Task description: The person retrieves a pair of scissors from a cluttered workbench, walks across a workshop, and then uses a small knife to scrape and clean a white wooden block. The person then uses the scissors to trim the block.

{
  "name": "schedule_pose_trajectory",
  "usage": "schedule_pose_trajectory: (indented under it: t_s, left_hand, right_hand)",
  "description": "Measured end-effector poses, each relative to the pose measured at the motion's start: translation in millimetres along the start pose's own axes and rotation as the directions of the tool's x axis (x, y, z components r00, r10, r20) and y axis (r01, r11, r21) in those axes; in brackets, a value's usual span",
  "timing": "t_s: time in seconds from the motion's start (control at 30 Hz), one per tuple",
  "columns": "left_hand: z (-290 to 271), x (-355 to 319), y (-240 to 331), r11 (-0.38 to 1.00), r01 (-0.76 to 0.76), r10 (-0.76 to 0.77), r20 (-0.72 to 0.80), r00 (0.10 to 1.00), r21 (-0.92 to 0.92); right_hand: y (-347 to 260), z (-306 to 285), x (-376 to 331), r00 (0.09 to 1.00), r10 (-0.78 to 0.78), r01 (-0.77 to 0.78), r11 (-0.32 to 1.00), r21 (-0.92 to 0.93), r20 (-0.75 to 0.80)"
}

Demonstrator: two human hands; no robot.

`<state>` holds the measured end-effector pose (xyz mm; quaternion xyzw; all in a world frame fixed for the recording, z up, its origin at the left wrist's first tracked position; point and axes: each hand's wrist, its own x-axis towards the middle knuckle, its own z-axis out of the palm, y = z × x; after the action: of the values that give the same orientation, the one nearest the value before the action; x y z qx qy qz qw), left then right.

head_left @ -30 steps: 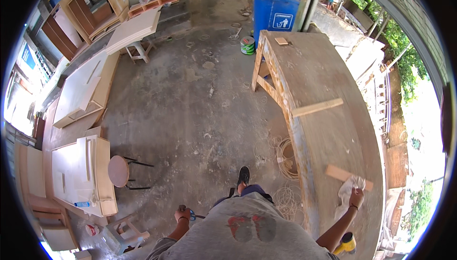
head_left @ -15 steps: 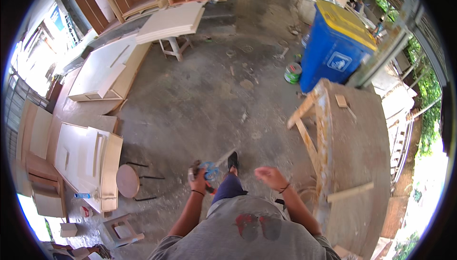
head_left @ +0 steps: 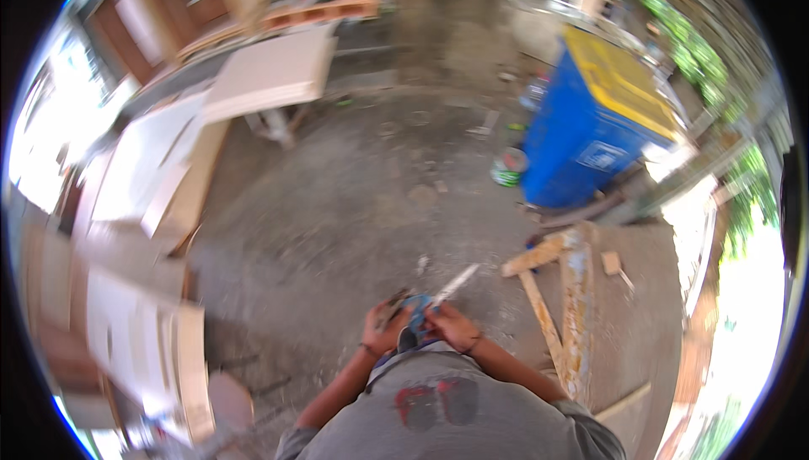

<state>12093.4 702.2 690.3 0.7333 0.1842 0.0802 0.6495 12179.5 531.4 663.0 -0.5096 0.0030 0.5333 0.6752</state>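
Both of my hands are together in front of my waist. My left hand [head_left: 381, 331] is closed round a blue, looped bundle [head_left: 416, 308] and a dark, brownish tool [head_left: 391, 312] whose kind is blurred. My right hand [head_left: 455, 327] has its fingers closed at the other side of the bundle. From between the hands a long, narrow, pale blade [head_left: 458, 281], like a hand saw's, points away and to the right. Its handle is hidden by the hands and blur. Each wrist wears a dark band.
A brown workbench [head_left: 636, 325] with rusty legs stands close on my right. Beyond it are a blue bin [head_left: 560, 140] with a yellow lid and a paint tin [head_left: 508, 167]. White panels [head_left: 135, 329] line the left side, near a round stool [head_left: 230, 401]. Stacked boards [head_left: 270, 72] lie farther off.
My right hand, empty before, has come left to meet my left hand at the blue bundle. The left hand has moved right and the blade with it. My view has shifted and blurred.
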Motion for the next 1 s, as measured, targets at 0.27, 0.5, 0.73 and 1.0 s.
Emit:
schedule_pose_trajectory:
  t_s: [0.27,0.5,0.73,1.0]
  left_hand:
    - [17,200,4,0.96,0.074,-0.109,0.115,0.987,0.27]
    - [65,385,50,0.812,-0.443,0.358,0.276,0.892,0.379]
    - [107,535,48,0.846,-0.396,0.164,0.531,0.831,0.358]
    - [147,720,84,0.923,-0.282,-0.083,0.852,0.518,0.261]
  right_hand:
    - [-112,-73,126,0.935,-0.35,0.331,0.919,-0.213,-0.059]
    - [-268,-117,173,0.874,-0.356,0.247,0.912,-0.328,-0.332]
    - [-319,-176,201,0.701,-0.487,0.167,0.823,-0.544,-0.521]
    - [-367,-201,267,0.455,-0.276,0.214,0.957,-0.197,-0.847]
